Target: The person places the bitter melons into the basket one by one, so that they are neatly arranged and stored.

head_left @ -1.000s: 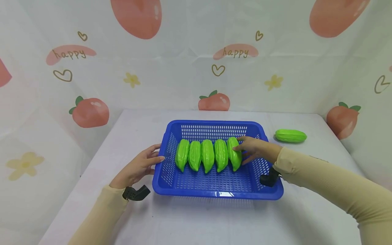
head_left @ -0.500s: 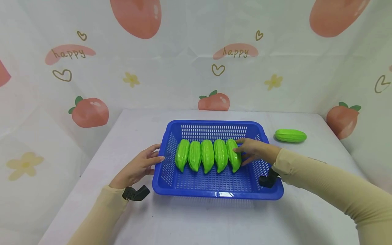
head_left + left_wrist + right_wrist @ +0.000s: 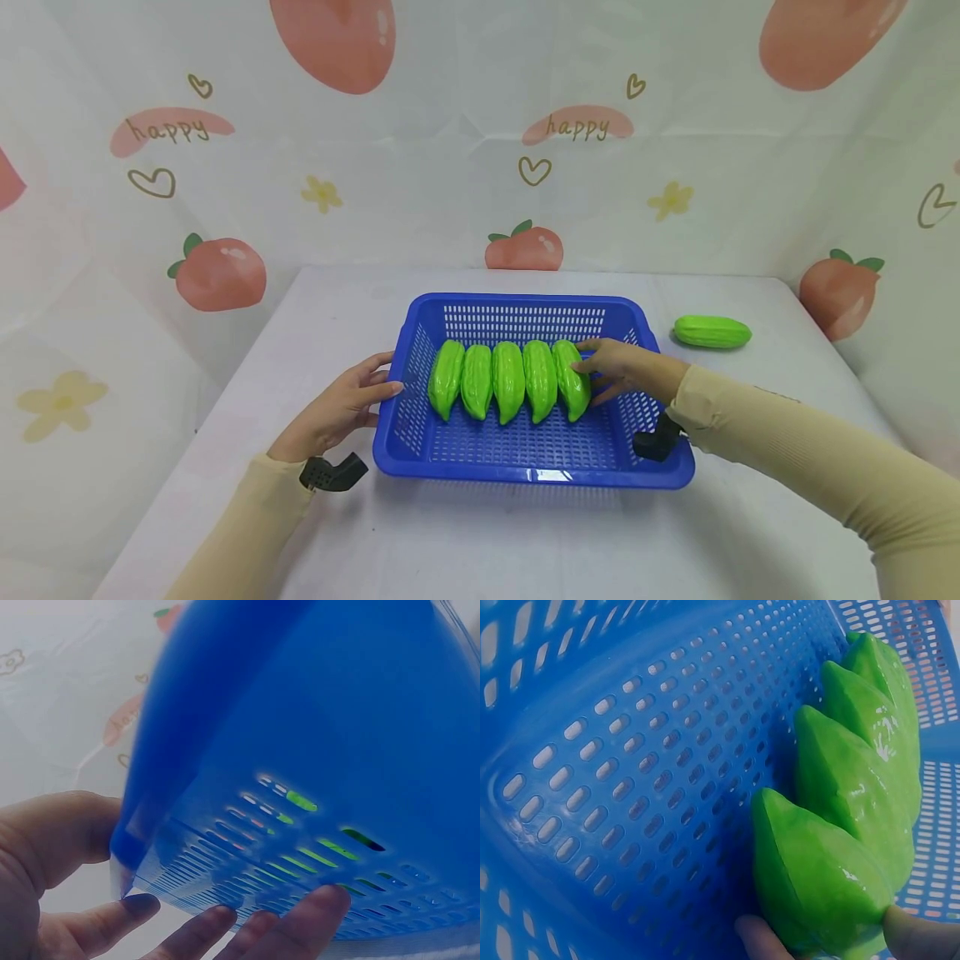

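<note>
A blue perforated plastic basket (image 3: 480, 476) holds a row of several glossy, bright green bitter melons (image 3: 508, 385), lying side by side with their pointed ends toward me. My right hand (image 3: 628, 367) reaches in from the right and grips the rightmost bitter melon (image 3: 572, 393), thumb on top and fingers down its right side. In the right wrist view, the thumb (image 3: 922, 934) presses that bitter melon's blunt end. My left hand (image 3: 337, 410) holds the basket's left side. Its thumb lies over the rim, and in the left wrist view its fingers (image 3: 315, 915) lie against the outer wall.
Another green bitter melon (image 3: 712, 332) lies crosswise on the white table (image 3: 480, 550), behind and to the right of the basket. A patterned white cloth (image 3: 420, 217) hangs at the back and sides. Each wrist carries a black camera mount (image 3: 333, 474).
The rightmost bitter melon has shifted slightly left toward its neighbour, with my right hand still gripping it. My left hand and the basket have stayed in place.
</note>
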`<state>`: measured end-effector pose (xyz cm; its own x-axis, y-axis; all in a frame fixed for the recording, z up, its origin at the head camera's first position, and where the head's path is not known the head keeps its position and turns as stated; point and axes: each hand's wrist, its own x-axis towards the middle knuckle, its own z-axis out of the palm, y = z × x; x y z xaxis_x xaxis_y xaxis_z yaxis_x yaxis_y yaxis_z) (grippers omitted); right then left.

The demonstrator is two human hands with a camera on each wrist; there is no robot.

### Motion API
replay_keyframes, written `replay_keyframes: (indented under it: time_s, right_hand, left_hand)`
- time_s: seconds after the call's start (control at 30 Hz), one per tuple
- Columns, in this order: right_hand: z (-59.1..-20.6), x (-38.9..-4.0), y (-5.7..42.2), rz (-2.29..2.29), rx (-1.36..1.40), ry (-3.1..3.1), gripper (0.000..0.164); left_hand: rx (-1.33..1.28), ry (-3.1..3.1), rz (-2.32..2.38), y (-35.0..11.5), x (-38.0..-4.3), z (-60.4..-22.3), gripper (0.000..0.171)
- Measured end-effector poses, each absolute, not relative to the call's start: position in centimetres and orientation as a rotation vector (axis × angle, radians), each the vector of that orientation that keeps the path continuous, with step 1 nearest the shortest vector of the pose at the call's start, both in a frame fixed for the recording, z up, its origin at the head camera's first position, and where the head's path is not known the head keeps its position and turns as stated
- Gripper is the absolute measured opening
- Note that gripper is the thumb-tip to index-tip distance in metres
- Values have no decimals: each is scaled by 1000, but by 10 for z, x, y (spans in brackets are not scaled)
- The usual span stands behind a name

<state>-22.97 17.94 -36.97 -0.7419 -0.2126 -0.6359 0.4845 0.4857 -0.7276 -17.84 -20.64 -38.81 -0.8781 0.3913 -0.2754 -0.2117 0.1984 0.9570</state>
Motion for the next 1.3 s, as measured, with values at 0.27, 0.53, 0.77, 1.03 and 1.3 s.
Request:
replay_keyframes:
  time_s: [0.27, 0.53, 0.77, 1.03, 1.3]
  right_hand:
    - [-370, -229, 180, -1297, 230, 2052, 62]
    - [-371, -229, 180, -1308, 237, 2046, 62]
    - [-369, -229, 180, -1286, 232, 2064, 63]
    - [-363, -230, 182, -1316, 223, 2073, 61]
    - [-362, -228, 183, -1359, 221, 2038, 60]
  left_hand:
    - [158, 2010, 1726, -206, -178, -388, 73]
    - [135, 2016, 1723, -205, -177, -388, 73]
    - [136, 2018, 1719, -205, -176, -387, 73]
    - [152, 2008, 1724, -206, -177, -385, 73]
    - [149, 2002, 1730, -206, -177, -386, 73]
